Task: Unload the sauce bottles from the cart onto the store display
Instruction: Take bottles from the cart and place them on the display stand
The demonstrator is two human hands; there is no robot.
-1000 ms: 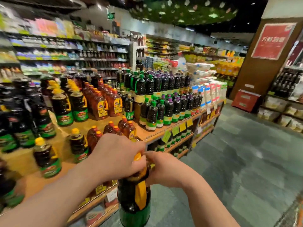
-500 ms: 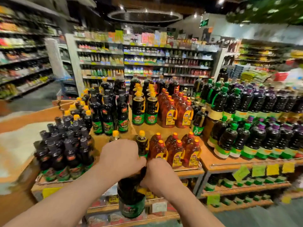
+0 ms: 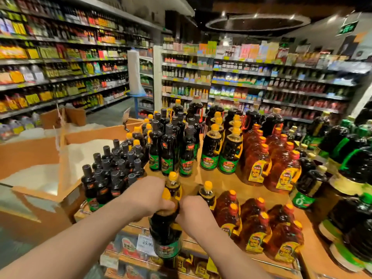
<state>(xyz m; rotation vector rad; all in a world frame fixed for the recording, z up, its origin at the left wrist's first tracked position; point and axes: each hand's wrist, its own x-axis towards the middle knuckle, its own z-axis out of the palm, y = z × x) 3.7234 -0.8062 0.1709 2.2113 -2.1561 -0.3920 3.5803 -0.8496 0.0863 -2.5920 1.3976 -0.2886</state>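
Both hands held one large dark sauce bottle [image 3: 165, 234] at lower centre of the frame, out in front of the wooden display [image 3: 219, 179]. The left hand [image 3: 146, 196] was wrapped over the shoulder and neck from the left; the right hand [image 3: 194, 213] was curled against the neck and handle side from the right. The bottle's body hung below the fingers, upright, its green label low down, its base below the level of the display's lower tier; whether it touched the display's edge could not be told.

The cart was not in sight.

Handling, as judged: full, dark liquid to the shoulder, so probably heavy for its neck. Rigid plastic by the look, glossy, likely slick where the label ends. The two-handed hold near the top suggested weight. Best purchase looked to be the yellow handle [image 3: 177, 226] plus a hand under or round the body; the yellow cap [image 3: 166, 195] alone seemed a poor grip.

Just behind the hands stood two smaller yellow-capped bottles [image 3: 207, 193]. Amber bottles [image 3: 259, 224] crowded the lower right. Black-capped small bottles [image 3: 112, 174] were packed at centre left. Bare wood showed between the yellow-capped pair and the tall dark bottles [image 3: 188, 152] at mid-frame: a likely landing spot, tight, with neighbours easily knocked.
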